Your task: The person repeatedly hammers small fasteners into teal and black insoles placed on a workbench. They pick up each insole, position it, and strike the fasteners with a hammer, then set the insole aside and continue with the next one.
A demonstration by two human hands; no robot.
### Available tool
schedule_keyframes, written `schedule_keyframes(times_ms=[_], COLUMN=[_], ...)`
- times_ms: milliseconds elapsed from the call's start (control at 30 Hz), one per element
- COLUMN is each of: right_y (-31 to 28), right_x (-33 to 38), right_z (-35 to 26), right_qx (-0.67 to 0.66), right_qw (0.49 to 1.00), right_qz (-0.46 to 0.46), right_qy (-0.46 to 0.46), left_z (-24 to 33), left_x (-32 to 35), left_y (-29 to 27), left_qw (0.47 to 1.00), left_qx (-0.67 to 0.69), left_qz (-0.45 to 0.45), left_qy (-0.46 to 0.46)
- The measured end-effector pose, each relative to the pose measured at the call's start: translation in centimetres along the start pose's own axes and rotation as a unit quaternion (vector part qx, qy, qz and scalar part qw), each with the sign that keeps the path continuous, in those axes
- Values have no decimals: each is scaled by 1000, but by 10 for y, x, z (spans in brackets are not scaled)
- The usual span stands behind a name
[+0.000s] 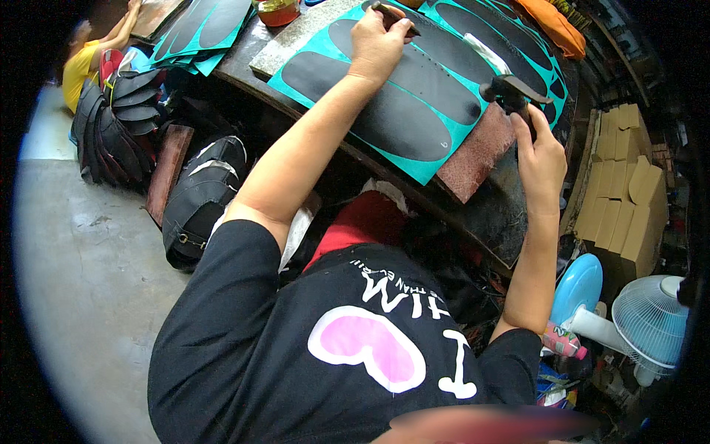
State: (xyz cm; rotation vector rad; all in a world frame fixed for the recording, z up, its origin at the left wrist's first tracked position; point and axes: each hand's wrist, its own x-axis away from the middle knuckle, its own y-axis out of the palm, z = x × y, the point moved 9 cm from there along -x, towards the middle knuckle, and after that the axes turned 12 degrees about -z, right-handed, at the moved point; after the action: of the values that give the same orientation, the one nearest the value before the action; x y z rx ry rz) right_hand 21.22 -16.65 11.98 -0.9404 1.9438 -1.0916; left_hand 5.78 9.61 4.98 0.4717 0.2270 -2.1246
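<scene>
Shirt (222, 333): white lettering (458, 388), pink heart (388, 355). Teal-black sheet (410, 122): small white mark (444, 146). Left hand (379, 43) closed round tool (387, 11) over sheet; right hand (541, 155) gripping hammer (510, 95). Boxes (617, 211), fan (649, 322) right of counter (497, 218).

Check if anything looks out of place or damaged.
Mildly: the stack of teal sheets at upper left lies uneven, corners fanned out. The brown board partly under the large sheet looks scuffed and patchy.
</scene>
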Motion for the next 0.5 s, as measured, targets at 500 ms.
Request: schedule_keyframes(times_ms=[500], right_y=[-60], right_x=[-12], right_z=[-86], right_qx=[-200], right_qw=[933], right_qz=[162], right_qy=[-252], left_z=[25], left_x=[9], left_y=[16], left_qw=[938], left_qx=[-324], left_qz=[-65], left_qy=[107])
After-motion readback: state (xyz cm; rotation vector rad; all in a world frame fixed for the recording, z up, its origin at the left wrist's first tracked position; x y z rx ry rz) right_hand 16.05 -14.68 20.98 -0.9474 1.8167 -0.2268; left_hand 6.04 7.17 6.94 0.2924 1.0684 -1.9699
